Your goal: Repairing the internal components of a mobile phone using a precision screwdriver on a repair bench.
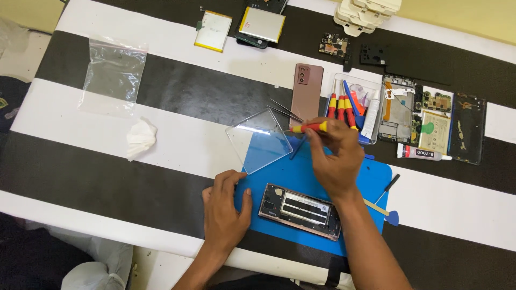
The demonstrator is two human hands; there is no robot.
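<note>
My right hand (337,153) is above the blue work mat (371,180), fingers closed around a red and yellow screwdriver (309,128) held level, tip pointing left. My left hand (224,207) rests flat on the mat's left edge, fingers spread, holding nothing, just left of an opened phone frame (300,210) lying on the mat. A clear plastic lid (259,140) sits tilted at the mat's upper left corner. A clear tool tray (356,104) with more red and yellow screwdrivers stands just behind my right hand.
A bronze phone back (307,94), tweezers (285,111), glue tube (423,154), disassembled phone parts (430,115), batteries (213,30), a plastic bag (114,70) and a crumpled tissue (141,137) lie on the black and white striped table. A blue spudger (387,215) lies right of the mat.
</note>
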